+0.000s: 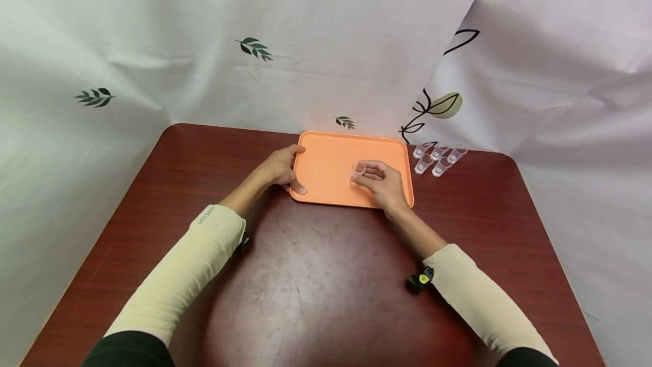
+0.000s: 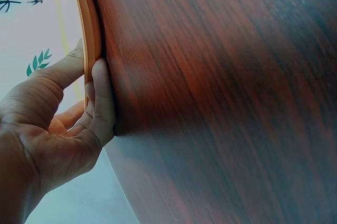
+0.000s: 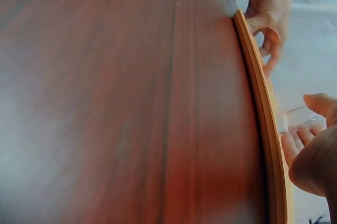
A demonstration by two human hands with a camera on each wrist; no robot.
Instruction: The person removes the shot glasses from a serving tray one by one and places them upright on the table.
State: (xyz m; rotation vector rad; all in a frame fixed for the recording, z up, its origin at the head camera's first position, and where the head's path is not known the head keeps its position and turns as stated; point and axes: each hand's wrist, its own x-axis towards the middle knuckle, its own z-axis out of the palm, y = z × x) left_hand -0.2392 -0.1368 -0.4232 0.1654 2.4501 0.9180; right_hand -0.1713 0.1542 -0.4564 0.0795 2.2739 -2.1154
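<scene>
An orange tray (image 1: pixel 326 154) lies on the dark red wooden table (image 1: pixel 316 276). My left hand (image 1: pixel 281 169) grips the tray's left edge, thumb at the near corner and fingers at the far side; in the left wrist view my left hand (image 2: pixel 68 113) pinches the tray rim (image 2: pixel 88 19). My right hand (image 1: pixel 379 181) is over the tray's right half and pinches a small clear plastic cup (image 1: pixel 358 170) in its fingertips. In the right wrist view the cup (image 3: pixel 299 116) shows beyond the tray edge (image 3: pixel 263 113) in my right hand (image 3: pixel 310 150).
Several more small clear cups (image 1: pixel 437 157) stand in a cluster on the table just right of the tray. A white leaf-printed curtain (image 1: pixel 254 50) hangs behind and beside the table. Both wrists carry small cameras.
</scene>
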